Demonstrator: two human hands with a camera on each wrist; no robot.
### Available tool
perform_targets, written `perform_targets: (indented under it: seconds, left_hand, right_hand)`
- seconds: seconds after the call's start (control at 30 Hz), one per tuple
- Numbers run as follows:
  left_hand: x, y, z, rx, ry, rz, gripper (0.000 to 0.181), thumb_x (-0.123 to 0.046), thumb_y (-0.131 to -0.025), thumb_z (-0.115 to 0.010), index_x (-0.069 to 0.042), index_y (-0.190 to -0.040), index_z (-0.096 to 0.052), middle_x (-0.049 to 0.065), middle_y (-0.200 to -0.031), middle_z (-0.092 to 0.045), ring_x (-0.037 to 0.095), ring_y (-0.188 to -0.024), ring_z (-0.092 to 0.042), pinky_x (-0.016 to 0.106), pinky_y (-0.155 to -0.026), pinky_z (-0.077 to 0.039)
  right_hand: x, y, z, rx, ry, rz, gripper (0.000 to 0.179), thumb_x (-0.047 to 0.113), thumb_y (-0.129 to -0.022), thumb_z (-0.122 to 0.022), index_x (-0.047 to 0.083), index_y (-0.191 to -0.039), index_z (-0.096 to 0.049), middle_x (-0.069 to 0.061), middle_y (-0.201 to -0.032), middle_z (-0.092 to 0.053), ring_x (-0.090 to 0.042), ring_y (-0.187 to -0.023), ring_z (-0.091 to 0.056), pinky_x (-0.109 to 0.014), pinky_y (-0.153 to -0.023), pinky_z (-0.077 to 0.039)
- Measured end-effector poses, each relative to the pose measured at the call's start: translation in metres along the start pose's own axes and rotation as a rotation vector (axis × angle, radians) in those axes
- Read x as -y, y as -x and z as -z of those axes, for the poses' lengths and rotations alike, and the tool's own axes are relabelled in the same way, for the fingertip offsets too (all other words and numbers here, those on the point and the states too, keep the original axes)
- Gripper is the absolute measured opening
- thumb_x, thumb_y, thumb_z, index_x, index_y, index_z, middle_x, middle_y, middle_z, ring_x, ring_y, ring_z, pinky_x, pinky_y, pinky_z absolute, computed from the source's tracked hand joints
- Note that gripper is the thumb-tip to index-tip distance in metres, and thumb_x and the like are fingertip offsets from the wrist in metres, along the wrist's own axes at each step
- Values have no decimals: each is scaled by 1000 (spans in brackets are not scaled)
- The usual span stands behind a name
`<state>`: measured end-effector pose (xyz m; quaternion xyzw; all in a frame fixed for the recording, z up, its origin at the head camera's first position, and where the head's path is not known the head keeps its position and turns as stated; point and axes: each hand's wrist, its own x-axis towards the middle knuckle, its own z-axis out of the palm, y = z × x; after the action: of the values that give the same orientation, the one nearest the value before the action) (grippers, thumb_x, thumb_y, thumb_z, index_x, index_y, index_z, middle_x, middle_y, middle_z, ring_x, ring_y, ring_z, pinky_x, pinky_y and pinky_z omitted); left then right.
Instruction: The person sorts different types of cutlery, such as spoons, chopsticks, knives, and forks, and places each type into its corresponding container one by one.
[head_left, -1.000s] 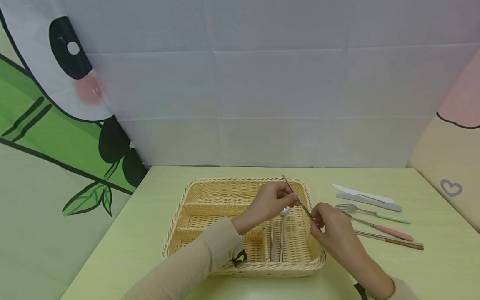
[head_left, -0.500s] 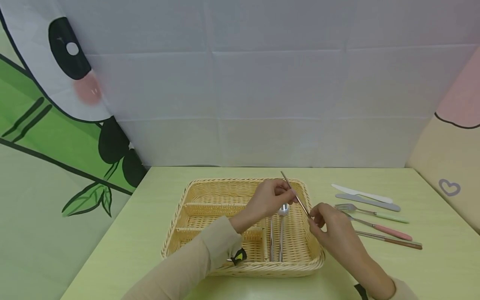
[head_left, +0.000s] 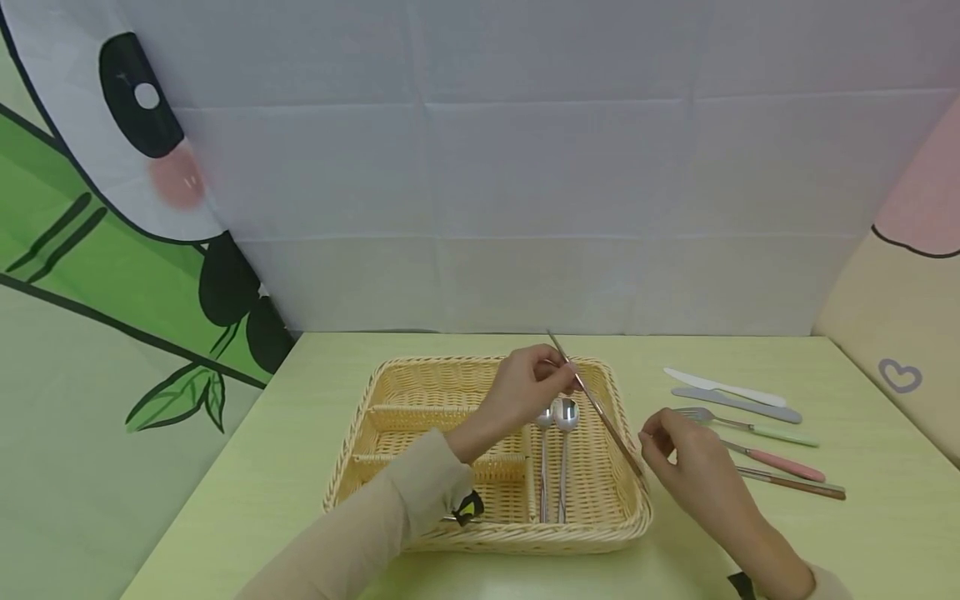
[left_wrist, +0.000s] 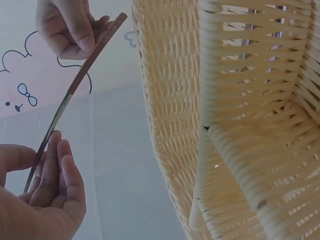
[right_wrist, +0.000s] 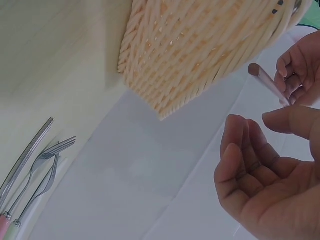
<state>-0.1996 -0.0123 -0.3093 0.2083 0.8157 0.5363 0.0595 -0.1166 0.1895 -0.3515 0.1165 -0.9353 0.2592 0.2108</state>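
Observation:
My left hand (head_left: 521, 387) pinches a chopstick (head_left: 600, 408) by its metal part, over the right compartment of the wicker basket (head_left: 540, 543). The stick slants, its brown end (left_wrist: 95, 52) down toward the right rim. Just right of that rim is my right hand (head_left: 697, 471), its fingers loosely bent. In the right wrist view, the right hand (right_wrist: 280, 185) holds nothing, and the chopstick's brown end (right_wrist: 254, 70) stands apart from its fingertips. Below the left hand, two metal spoons (head_left: 566, 417) lie side by side in the right compartment, bowls toward the back.
On the table right of the basket lie a white knife (head_left: 750, 395), a grey knife (head_left: 780, 412), a green-handled fork (head_left: 783, 435), a pink-handled fork (head_left: 787, 464) and brown-ended chopstick (head_left: 810, 487). Dividers (head_left: 517, 457) split the basket's left side. A white cloth wall (head_left: 555, 283) stands behind.
My right hand has let go of the chopstick's brown end and moved right. The left hand has shifted left and back with the chopstick, uncovering both spoon bowls.

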Motion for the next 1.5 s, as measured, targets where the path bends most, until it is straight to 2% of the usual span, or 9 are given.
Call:
perform_targets:
  seconds: [0.1, 0.27, 0.5, 0.67, 0.87, 1.1, 1.3, 1.37, 1.5]
  left_hand:
    - [1, 2, 4, -15, -8, -21, 16, -24, -92, -54, -10, -91, -62, 6, -86, -71, 9, -77, -65, 24, -67, -48]
    - [0, 6, 13, -42, -16, -38, 15, -25, -93, -53, -12, -95, -62, 5, -89, -71, 11, -82, -66, 25, -70, -50]
    - [-1, 10, 23, -58, -26, -65, 18, -28, -93, -52, -12, -96, -61, 1, -89, -71, 13, -88, -66, 26, -65, -42]
    - [-3, 11, 29, -73, -31, -86, 20, -29, -93, -53, -12, -98, -61, 1, -90, -71, 8, -84, -64, 27, -68, -43]
    - [-3, 14, 34, -86, -62, -101, 19, -30, -92, -55, -13, -98, -62, -1, -87, -70, 12, -79, -63, 28, -69, -45]
    - [-2, 20, 37, -65, -121, -101, 14, -27, -90, -58, -16, -95, -65, 1, -85, -69, 10, -74, -61, 27, -64, -49]
    - [-2, 28, 39, -29, -186, -94, 11, -25, -89, -60, -17, -94, -67, 1, -83, -68, 12, -72, -61, 25, -60, -48]
    - [0, 31, 39, -10, -213, -90, 10, -23, -89, -60, -17, -93, -67, 0, -81, -67, 16, -73, -61, 25, -61, -48]
    - [6, 37, 42, 58, -262, -53, 8, -22, -88, -61, -17, -90, -67, -4, -77, -65, 13, -69, -60, 25, -60, -48]
  right_hand:
    - [-5, 1, 1, 21, 7, -22, 4, 6, -83, -60, 6, -79, -59, 8, -64, -54, -1, -59, -47, -18, -51, -39]
    - [-16, 3, 3, 51, 23, -56, 5, 6, -83, -59, 8, -79, -58, 6, -66, -55, -3, -61, -47, -19, -53, -41]
    - [-30, 4, 4, 73, 28, -92, 5, 5, -84, -58, 7, -79, -57, 3, -66, -57, -5, -61, -49, -20, -53, -42]
    - [-39, 5, 6, 92, 42, -115, 4, 8, -84, -58, 5, -81, -58, 2, -69, -58, -7, -62, -49, -21, -54, -42]
    - [-51, 10, 9, 65, 79, -102, 3, 5, -81, -60, 7, -79, -58, 3, -70, -59, -7, -64, -49, -22, -54, -42]
    - [-65, 15, 12, 73, 77, -116, 1, 5, -80, -59, 5, -80, -58, 1, -74, -60, -6, -65, -51, -22, -55, -44]
    - [-77, 18, 12, 29, 98, -95, 7, 1, -78, -59, 7, -76, -57, 2, -69, -57, -1, -60, -44, -20, -51, -40]
    - [-81, 18, 12, 27, 101, -96, 8, 0, -77, -59, 7, -75, -57, 2, -67, -57, 0, -59, -44, -20, -50, -40]
    - [-89, 20, 11, 44, 104, -110, 8, 1, -76, -59, 7, -74, -56, 2, -67, -58, 0, -59, -46, -20, -51, -41]
